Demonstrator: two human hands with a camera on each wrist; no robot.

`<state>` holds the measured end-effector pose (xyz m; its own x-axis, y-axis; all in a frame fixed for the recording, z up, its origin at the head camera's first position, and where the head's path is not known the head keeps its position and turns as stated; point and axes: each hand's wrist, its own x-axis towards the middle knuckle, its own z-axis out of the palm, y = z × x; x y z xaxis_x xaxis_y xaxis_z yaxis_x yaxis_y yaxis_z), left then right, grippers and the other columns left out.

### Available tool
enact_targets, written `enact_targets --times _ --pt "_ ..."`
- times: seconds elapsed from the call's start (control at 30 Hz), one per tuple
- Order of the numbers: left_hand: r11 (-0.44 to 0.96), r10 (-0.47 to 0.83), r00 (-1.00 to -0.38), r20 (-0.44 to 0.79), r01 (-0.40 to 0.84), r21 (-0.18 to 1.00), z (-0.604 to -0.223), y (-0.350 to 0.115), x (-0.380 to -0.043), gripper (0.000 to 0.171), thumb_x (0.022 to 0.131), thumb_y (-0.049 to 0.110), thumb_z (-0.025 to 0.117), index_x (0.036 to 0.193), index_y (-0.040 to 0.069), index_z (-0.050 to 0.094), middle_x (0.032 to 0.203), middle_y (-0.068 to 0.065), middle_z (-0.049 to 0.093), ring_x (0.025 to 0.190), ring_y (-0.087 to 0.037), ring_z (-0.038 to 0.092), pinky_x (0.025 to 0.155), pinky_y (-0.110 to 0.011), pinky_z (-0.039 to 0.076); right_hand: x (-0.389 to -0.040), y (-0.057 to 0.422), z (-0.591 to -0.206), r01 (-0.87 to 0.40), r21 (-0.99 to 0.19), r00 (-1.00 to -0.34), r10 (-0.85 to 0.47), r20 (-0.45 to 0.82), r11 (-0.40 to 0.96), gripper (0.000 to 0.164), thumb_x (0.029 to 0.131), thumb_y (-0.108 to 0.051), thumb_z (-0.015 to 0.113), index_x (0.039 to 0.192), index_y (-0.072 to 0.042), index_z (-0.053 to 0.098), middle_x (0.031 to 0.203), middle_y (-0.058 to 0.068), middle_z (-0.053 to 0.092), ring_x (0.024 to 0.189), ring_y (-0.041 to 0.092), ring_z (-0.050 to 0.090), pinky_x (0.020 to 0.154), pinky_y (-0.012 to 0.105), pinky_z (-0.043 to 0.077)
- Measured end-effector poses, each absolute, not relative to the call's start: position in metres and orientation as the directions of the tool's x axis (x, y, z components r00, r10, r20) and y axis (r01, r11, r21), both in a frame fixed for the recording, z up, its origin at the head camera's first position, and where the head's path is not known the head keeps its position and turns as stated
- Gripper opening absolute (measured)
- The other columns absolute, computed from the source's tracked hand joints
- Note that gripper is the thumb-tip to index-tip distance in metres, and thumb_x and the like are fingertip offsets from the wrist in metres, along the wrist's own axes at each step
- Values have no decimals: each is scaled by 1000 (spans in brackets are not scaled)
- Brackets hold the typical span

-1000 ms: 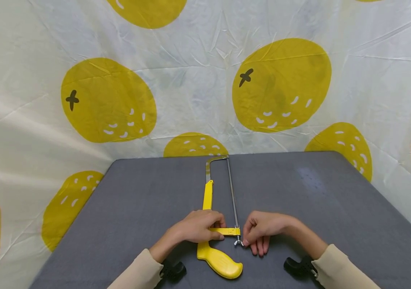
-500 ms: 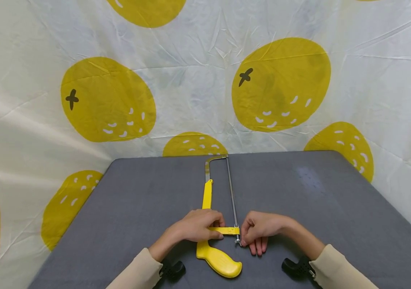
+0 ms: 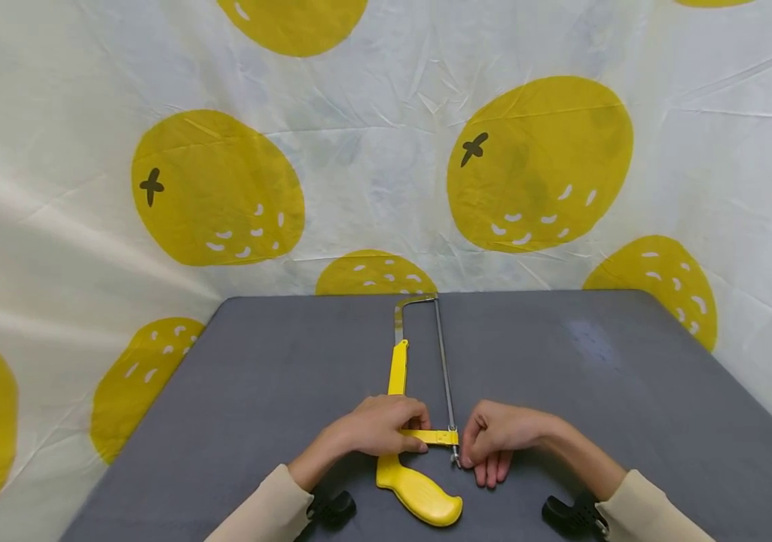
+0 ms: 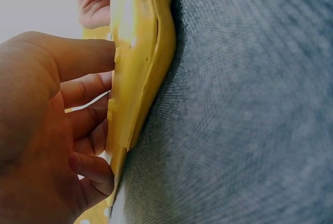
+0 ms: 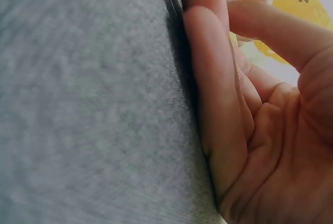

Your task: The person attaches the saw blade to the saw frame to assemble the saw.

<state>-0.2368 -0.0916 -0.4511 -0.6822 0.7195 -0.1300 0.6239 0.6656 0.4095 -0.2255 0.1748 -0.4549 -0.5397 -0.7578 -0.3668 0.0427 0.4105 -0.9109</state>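
A hacksaw (image 3: 419, 495) with a yellow handle and frame lies on the grey table, its handle toward me. Its thin blade (image 3: 443, 361) runs along the right side to the far end. My left hand (image 3: 386, 426) grips the frame near the yellow crosspiece (image 3: 436, 437); in the left wrist view its thumb and fingers press the yellow frame (image 4: 140, 62). At the blade's near end, my right hand (image 3: 502, 435) pinches a small metal wing nut (image 3: 456, 460) with thumb and forefinger. Its other fingers rest against the table. In the right wrist view the wing nut is mostly hidden behind the fingers.
The grey padded table (image 3: 291, 361) extends around the saw on all sides. A white cloth (image 3: 372, 181) printed with yellow fruit hangs behind and beside it. Black devices sit under both wrists. A pale patch (image 3: 589, 339) marks the table at the far right.
The wing nut's wings have turned from spread sideways to nearly in line with the blade. My right fingers stay close by it. My left hand holds its place; the head view has shifted slightly.
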Motion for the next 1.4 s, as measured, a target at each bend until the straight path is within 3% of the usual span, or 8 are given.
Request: enact_targets --times 0.33,0.67,1.13,1.4 --pt "674 708 -696 -122 614 411 -451 -90 -236 15 93 40 77 97 32 65 85 16 57 74 -2 51 66 -23 41 -221 175 -454 116 -907 -544 -738 -399 405 19 91 -14 75 98 3 78 73 3 76 60 8 73 55 23 57" --pt "678 704 -698 -132 605 419 -450 -90 -233 15 93 39 77 97 31 65 84 16 57 74 -2 51 67 -23 41 -218 173 -454 96 -901 -566 -721 -398 422 29 96 -28 74 95 0 79 69 2 75 55 7 71 50 23 55" --pt "671 706 -697 -123 605 428 -451 -89 -234 14 93 38 77 98 31 65 85 16 58 74 -1 52 67 -23 42 -219 173 -456 88 -901 -573 -718 -395 426 31 97 -30 72 94 0 79 68 2 75 54 8 71 49 23 54" --pt "673 705 -698 -122 606 423 -452 -89 -234 14 93 39 77 97 32 65 86 17 57 74 -1 52 67 -23 42 -216 170 -455 91 -891 -608 -684 -403 444 32 95 -32 74 90 0 79 65 3 74 52 8 70 46 23 53"
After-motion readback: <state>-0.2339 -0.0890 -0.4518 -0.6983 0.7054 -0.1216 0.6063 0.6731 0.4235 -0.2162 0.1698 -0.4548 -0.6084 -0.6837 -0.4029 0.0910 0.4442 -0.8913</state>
